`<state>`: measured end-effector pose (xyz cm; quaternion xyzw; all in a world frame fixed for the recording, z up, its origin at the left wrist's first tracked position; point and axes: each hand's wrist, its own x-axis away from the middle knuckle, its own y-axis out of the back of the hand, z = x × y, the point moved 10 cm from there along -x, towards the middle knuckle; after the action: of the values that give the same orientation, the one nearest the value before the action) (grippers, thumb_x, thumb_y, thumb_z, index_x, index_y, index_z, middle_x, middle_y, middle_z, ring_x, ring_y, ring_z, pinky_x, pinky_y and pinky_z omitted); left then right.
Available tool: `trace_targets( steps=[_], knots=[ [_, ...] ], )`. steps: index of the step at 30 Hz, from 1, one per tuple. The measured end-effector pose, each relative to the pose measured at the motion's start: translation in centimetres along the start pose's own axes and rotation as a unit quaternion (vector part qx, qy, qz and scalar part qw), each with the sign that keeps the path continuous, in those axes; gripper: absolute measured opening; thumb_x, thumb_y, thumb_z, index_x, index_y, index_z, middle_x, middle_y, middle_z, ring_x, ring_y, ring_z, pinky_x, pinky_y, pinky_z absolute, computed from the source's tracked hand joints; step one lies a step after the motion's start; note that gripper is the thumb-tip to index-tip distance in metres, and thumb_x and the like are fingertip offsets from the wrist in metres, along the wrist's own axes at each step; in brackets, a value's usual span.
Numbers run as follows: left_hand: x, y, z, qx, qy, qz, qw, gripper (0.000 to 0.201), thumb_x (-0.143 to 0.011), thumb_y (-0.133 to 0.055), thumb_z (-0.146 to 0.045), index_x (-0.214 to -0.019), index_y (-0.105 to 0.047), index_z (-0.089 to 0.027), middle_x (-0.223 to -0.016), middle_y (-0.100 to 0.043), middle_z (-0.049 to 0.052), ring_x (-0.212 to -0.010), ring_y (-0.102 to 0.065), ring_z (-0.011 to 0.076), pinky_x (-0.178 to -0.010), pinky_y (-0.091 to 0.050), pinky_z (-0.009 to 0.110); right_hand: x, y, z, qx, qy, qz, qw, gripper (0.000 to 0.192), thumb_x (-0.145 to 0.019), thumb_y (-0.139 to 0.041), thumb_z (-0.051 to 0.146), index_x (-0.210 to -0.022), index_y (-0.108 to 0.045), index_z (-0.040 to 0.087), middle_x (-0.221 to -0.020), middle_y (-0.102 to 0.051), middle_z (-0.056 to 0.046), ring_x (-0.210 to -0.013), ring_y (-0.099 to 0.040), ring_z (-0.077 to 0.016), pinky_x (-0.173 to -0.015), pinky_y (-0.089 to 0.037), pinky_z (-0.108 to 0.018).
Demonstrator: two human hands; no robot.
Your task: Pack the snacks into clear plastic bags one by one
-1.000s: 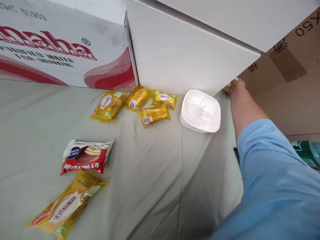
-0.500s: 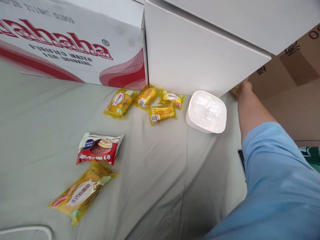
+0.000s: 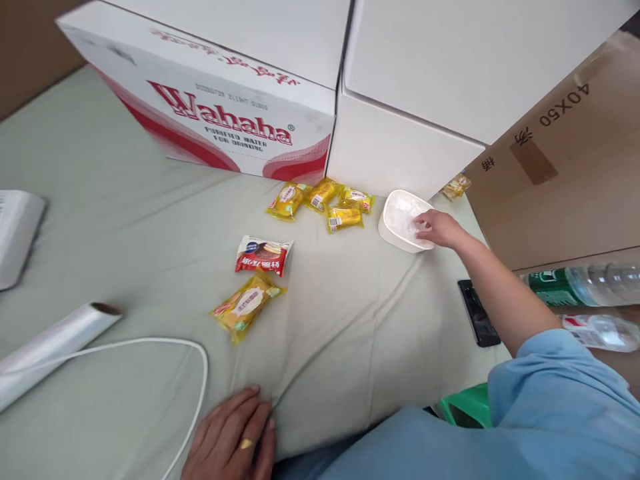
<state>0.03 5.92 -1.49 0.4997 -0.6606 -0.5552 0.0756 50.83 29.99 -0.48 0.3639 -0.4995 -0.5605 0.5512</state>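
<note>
My right hand (image 3: 440,229) reaches into the white plastic tub (image 3: 400,240) from its right side. Its fingertips are apart, over or touching the clear plastic lining (image 3: 399,215) inside. My left hand (image 3: 233,437) lies open on the cloth near the front edge, fingers stretched out and holding nothing. Ahead of it rests a yellow-wrapped snack packet (image 3: 247,303), touching a red and white snack packet (image 3: 264,255). Several smaller yellow packets (image 3: 323,195) lie left of the tub. One more wrapped snack (image 3: 456,187) sits behind the tub, beside the cabinet corner.
A Wahaha water carton (image 3: 235,127) and a white cabinet (image 3: 395,143) stand at the back. A brown carton (image 3: 550,167) is at right, near plastic bottles (image 3: 607,283). A black phone (image 3: 479,313), white cable (image 3: 200,373) and film roll (image 3: 60,347) lie around.
My right hand has come back from behind the cabinet corner to the tub, leaving a wrapped snack there. My left hand has come into view, and the view is wider.
</note>
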Motion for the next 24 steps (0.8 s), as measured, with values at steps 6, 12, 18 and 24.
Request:
trace_targets(
  steps=[6, 12, 18, 24],
  knots=[
    [0.1, 0.4, -0.6, 0.013, -0.006, -0.026, 1.0, 0.015, -0.092, -0.061, -0.007, -0.105, -0.064, -0.014, -0.099, -0.069, 0.012, -0.104, -0.067, 0.0276, -0.092, -0.054, 0.043, 1.9, 1.8, 0.2, -0.034, -0.09, -0.053, 0.994, 0.019, -0.08, -0.076, 0.036, -0.083, -0.074, 0.017, -0.081, -0.071, -0.003, -0.068, -0.059, -0.0145, -0.063, -0.043, -0.027],
    [0.5, 0.3, -0.6, 0.011, -0.011, -0.031, 0.999, 0.017, -0.092, -0.06, -0.008, -0.107, -0.062, -0.016, -0.099, -0.067, 0.01, -0.106, -0.066, 0.0275, -0.092, -0.054, 0.043, 4.2, 0.7, -1.3, -0.159, -0.179, -0.003, 0.971, 0.015, -0.068, -0.082, 0.026, -0.075, -0.074, 0.015, -0.068, -0.069, -0.004, -0.055, -0.05, -0.011, -0.053, -0.041, -0.026],
    [0.9, 0.2, -0.5, 0.005, -0.015, -0.027, 1.0, 0.019, -0.092, -0.058, -0.009, -0.109, -0.062, -0.016, -0.102, -0.067, 0.011, -0.106, -0.066, 0.0276, -0.092, -0.055, 0.044, 5.5, 1.9, -1.9, -0.135, -0.196, -0.103, 0.966, 0.023, -0.076, -0.068, 0.026, -0.095, -0.076, 0.015, -0.082, -0.072, -0.006, -0.062, -0.054, -0.0135, -0.058, -0.043, -0.027],
    [1.0, -0.2, -0.4, -0.002, -0.01, -0.026, 1.0, 0.018, -0.092, -0.057, -0.01, -0.107, -0.063, -0.016, -0.1, -0.068, 0.01, -0.107, -0.066, 0.0269, -0.093, -0.055, 0.044, 3.9, 1.2, -1.2, -0.108, -0.189, -0.13, 0.967, 0.022, -0.062, -0.08, 0.026, -0.083, -0.074, 0.021, -0.082, -0.071, -0.002, -0.079, -0.062, -0.0184, -0.075, -0.048, -0.028]
  ],
)
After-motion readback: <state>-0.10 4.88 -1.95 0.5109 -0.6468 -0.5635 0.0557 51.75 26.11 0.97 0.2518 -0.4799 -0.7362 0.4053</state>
